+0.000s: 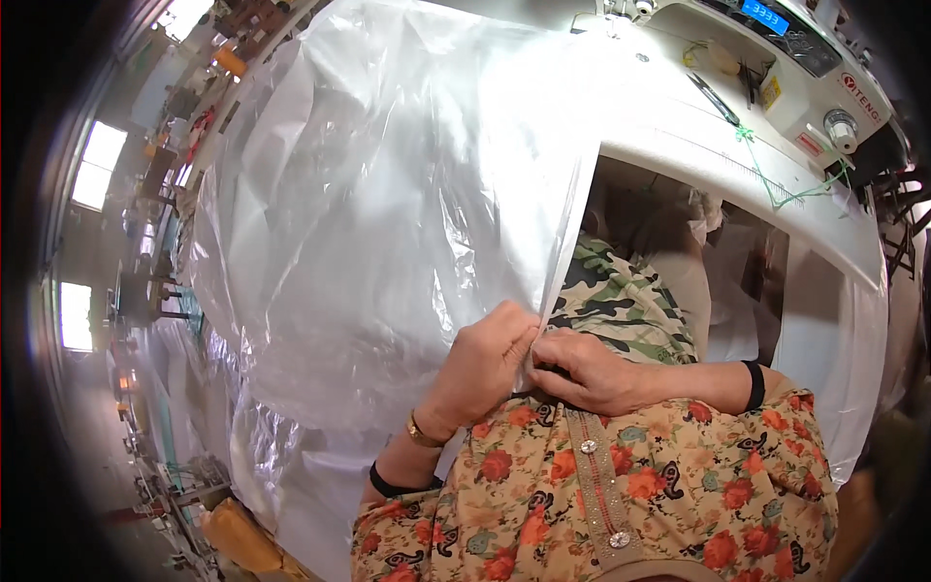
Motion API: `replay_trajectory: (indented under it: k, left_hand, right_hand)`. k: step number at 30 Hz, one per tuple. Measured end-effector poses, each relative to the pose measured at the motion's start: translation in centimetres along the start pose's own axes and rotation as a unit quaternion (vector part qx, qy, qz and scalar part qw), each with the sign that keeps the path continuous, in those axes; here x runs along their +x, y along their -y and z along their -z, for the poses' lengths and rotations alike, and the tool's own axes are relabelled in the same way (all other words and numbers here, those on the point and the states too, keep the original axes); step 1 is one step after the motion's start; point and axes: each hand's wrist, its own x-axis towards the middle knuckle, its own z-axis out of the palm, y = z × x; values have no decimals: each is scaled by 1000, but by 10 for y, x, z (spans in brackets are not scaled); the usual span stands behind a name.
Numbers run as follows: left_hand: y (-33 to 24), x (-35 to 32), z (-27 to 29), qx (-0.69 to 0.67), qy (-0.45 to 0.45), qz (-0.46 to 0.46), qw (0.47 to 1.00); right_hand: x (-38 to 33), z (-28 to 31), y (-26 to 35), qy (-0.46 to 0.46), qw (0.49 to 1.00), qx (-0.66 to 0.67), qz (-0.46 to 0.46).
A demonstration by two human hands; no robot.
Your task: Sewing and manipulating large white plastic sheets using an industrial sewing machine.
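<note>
A large sheet of shiny, translucent white plastic (359,213) spreads over the table and hangs down at the left. Its right edge runs from the sewing machine (606,27) toward my body. At the near end of that edge, my left hand (490,354) is closed with the plastic pinched between thumb and fingers. Right beside it, my right hand (592,373) is curled, its fingertips against the same edge. Both hands are close together in front of my lap, and the fingertips are partly hidden.
On the white machine table (659,116) lie black-handled snips (714,97) and a tangle of green thread (776,184). The machine's control panel with a lit display (766,17) is at the far right. An opening in the table shows camouflage cloth (621,301). A yellow-orange bundle (238,533) lies lower left.
</note>
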Motion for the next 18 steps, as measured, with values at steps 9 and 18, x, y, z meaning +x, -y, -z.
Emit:
replay_trajectory:
  k: [9, 18]
  left_hand:
    - [-4, 1, 15, -52, 12, 163, 985]
    - [-31, -17, 11, 160, -68, -19, 985]
  right_hand:
    - [35, 56, 15, 193, 944, -260, 62]
    - [115, 232, -53, -118, 792, -580, 150]
